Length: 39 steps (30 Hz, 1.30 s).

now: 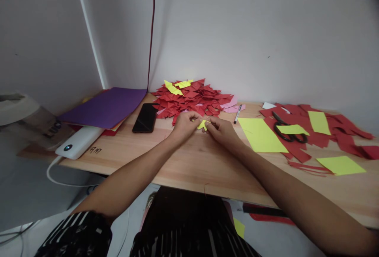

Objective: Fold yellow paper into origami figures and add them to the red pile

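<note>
A small folded piece of yellow paper (203,125) is pinched between both hands, just above the middle of the wooden table. My left hand (187,124) grips its left side with closed fingers. On its right side, my right hand (220,128) holds it the same way. Fingers cover part of the paper, so its full shape is hidden. Right behind the hands rises a heap of folded red paper pieces (195,98), with two yellow folded pieces (174,88) on top and some pink ones at its edge.
Left of the hands lie a black phone (145,118), a purple sheet (106,107) and a white power bank (78,142) with its cable. To the right are a pen (237,114), a yellow sheet (263,135), scissors (280,119) partly under yellow paper, and red scraps (318,140).
</note>
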Each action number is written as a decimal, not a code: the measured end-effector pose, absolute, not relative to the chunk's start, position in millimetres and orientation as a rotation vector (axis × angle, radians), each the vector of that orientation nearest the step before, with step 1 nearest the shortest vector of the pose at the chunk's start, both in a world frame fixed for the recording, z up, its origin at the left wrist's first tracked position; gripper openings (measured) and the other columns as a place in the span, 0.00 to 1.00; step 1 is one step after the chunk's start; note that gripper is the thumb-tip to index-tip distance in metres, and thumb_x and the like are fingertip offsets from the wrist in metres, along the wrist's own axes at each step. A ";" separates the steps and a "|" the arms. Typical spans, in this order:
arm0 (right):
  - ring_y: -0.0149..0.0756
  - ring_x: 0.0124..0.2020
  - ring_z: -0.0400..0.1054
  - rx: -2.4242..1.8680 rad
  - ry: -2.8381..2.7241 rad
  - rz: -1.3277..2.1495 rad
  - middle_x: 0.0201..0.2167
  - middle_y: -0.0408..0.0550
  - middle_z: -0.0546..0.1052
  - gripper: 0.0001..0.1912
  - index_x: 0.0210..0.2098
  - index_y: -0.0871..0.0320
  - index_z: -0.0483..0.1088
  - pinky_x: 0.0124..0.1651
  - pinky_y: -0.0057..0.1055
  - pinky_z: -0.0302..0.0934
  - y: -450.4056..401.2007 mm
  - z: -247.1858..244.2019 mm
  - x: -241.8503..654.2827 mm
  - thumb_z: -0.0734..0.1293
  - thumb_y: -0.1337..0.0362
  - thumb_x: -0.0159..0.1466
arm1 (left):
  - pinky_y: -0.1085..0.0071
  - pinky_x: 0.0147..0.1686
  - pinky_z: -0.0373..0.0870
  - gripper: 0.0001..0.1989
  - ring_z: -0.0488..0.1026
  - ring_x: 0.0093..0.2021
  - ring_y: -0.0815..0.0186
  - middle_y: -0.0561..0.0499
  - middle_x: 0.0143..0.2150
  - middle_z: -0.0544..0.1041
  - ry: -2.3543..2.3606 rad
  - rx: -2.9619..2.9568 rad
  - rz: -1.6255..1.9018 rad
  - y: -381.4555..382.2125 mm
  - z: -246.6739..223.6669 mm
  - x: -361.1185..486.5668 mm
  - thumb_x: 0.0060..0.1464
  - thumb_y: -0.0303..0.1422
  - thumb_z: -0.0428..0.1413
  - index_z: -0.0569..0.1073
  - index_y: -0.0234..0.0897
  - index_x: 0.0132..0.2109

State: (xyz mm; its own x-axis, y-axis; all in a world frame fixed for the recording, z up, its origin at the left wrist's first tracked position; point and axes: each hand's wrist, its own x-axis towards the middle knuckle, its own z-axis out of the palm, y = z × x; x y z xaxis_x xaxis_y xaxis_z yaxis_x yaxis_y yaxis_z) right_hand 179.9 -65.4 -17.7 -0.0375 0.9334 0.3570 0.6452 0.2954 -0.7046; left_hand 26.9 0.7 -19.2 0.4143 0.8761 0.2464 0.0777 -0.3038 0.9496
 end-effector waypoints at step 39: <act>0.34 0.30 0.66 -1.424 -1.581 0.079 0.32 0.46 0.77 0.07 0.37 0.58 0.72 0.35 0.30 0.58 -65.5 -12.2 188.0 0.63 0.64 0.64 | 0.74 0.31 0.62 0.17 0.67 0.27 0.71 0.52 0.23 0.72 0.899 1.696 1.101 -6.6 -8.6 24.3 0.54 0.40 0.55 0.72 0.32 0.23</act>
